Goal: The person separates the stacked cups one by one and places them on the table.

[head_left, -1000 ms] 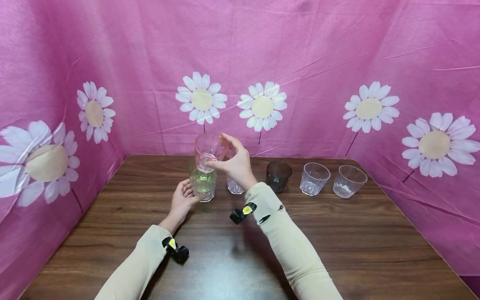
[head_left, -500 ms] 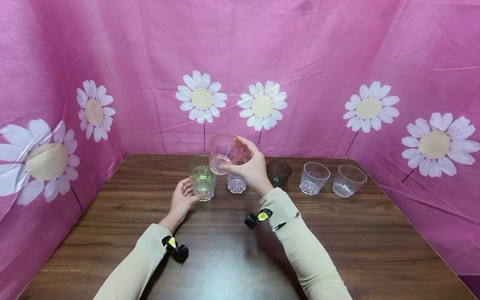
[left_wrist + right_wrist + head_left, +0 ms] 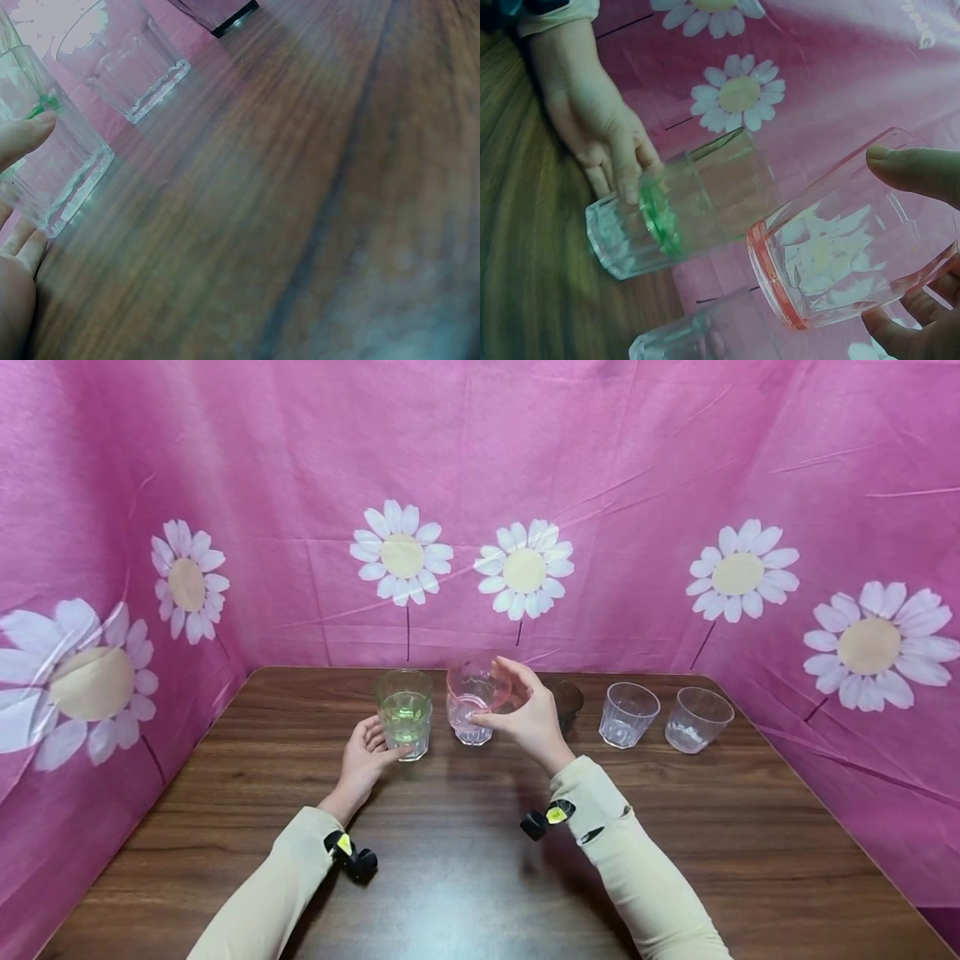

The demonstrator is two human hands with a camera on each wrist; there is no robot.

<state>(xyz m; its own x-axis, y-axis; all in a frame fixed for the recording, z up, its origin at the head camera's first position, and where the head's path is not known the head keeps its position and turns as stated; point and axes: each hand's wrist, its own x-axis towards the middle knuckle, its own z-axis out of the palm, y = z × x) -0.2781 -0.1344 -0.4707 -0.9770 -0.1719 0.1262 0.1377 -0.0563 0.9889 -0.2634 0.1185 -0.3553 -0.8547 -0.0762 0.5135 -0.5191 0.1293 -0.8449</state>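
My left hand [image 3: 367, 760] holds the lower part of a clear glass [image 3: 417, 749], thumb in front and fingers behind. A green tumbler [image 3: 405, 703] stands nested in that glass; its green base shows inside in the right wrist view. My right hand [image 3: 534, 720] grips a pink tumbler [image 3: 832, 255] by its side, thumb on one side and fingers on the other. In the head view the pink tumbler overlaps a second clear glass [image 3: 474, 737] on the table. The right wrist view shows its pink base apart from and above that clear glass [image 3: 712, 330].
To the right stand a dark smoky glass [image 3: 572, 703], partly behind my right hand, and two more clear glasses, one faceted [image 3: 628, 718] and one smoother [image 3: 697, 723]. A pink cloth [image 3: 630, 452] with daisies hangs around the wooden table [image 3: 450, 860].
My right hand has carried the pink tumbler from above the green one to the right, then lower over the second clear glass. The left hand has stayed in place.
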